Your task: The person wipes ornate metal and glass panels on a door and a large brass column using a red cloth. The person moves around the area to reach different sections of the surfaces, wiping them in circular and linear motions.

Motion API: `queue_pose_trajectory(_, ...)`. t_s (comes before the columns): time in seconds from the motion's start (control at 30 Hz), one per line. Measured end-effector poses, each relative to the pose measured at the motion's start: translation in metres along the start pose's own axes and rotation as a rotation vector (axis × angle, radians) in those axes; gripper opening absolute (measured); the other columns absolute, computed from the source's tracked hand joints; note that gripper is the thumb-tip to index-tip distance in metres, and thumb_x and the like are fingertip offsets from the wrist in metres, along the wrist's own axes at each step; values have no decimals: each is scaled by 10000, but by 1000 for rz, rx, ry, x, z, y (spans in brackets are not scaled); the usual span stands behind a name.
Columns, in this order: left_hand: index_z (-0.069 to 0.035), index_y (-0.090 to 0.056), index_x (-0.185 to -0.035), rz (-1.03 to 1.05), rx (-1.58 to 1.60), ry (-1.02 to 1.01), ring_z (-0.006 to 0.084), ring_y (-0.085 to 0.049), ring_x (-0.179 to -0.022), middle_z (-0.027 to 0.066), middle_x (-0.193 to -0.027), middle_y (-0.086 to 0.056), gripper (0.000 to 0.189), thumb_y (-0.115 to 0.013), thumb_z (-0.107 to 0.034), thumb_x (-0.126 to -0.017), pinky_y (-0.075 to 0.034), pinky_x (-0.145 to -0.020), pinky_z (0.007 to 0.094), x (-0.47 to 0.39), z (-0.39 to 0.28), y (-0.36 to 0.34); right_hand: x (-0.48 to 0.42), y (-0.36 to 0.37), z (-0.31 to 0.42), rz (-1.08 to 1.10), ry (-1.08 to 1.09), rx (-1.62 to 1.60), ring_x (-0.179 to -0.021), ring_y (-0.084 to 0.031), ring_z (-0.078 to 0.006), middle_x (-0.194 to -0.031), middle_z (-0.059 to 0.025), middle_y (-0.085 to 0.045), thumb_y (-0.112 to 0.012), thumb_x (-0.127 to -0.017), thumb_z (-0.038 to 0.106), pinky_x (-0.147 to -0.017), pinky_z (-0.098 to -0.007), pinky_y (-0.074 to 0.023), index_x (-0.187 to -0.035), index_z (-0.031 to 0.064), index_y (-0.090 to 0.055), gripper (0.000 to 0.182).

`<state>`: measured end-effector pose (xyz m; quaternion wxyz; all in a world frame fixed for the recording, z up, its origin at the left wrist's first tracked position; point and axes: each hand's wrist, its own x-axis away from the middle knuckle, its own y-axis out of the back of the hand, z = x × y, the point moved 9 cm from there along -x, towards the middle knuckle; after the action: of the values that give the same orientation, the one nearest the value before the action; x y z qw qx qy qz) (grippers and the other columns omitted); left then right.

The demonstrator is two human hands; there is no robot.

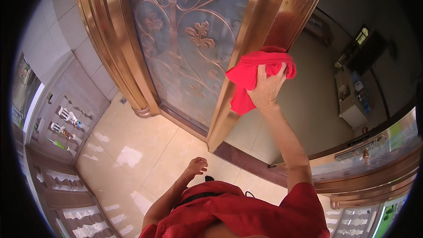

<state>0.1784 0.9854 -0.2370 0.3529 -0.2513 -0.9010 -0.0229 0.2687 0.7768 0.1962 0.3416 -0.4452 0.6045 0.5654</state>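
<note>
My right hand (269, 87) is stretched forward, its fingers closed on a bunched red cloth (246, 72). The cloth lies against the copper-coloured metal door frame (287, 16), beside the open doorway. A loose end of it hangs down over the lower frame. To the left of that frame is a glass panel (165, 62) with copper-coloured scrollwork and leaf ornaments. My left hand (198, 166) hangs low over the tiled floor, holding nothing, its fingers loosely bent and apart.
An open door leaf with a handle (365, 155) stands at the right. A dark red stone threshold (248, 163) crosses the doorway. Inside, a white cabinet (353, 115) bears several items. A ridged metal column (114, 39) and a balustrade (59, 198) are at the left.
</note>
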Motion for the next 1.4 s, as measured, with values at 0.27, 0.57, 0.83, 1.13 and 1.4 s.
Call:
queue_pose_trajectory(0.27, -100, -573, -1090, -74, 48, 26, 208, -654, -791, 63, -971, -646, 258, -581, -242, -875, -524, -633, 341, 27, 28, 41, -239, 82, 65, -173, 253, 698, -1220, -431, -260, -1272, -147, -496, -687, -724, 338, -1102, -446, -240, -1274, 34, -494, 658)
queue_pose_trajectory(0.57, -77, -567, -1105, -206, 205, 51, 201, -646, -774, 68, -954, -638, 265, -564, -203, -872, -518, -635, 329, 77, 68, 97, -184, -30, 62, 331, 310, 990, -1186, -434, -312, -1350, -51, -429, -544, -790, 631, -1098, -566, -114, -1426, 163, -361, 811)
queue_pose_trajectory(0.83, -26, -558, -1100, -400, 399, 75, 159, -634, -713, 66, -880, -645, 311, -607, -160, -824, -497, -556, 285, 143, 126, 172, 3, -163, 73, 873, 281, 837, -1311, -362, -246, -1343, -33, -483, -488, -873, 468, -1128, -572, -5, -1430, 130, -343, 667)
queue_pose_trajectory(1.13, -20, -529, -1165, -434, 386, 52, 211, -646, -798, 105, -958, -644, 363, -579, -197, -852, -522, -636, 331, 159, 137, 216, -139, -170, 87, 465, 227, 621, -1184, -468, -279, -1399, -48, -397, -712, -719, 430, -1057, -639, -148, -1478, 216, -220, 930)
queue_pose_trajectory(1.4, -18, -539, -1158, -430, 459, 28, 216, -648, -800, 106, -957, -644, 366, -591, -208, -850, -525, -639, 325, 120, 110, 246, -344, -92, 58, -391, 27, 538, -1229, -428, -368, -1432, -173, -310, -622, -785, 535, -929, -667, -267, -1391, 169, -311, 774)
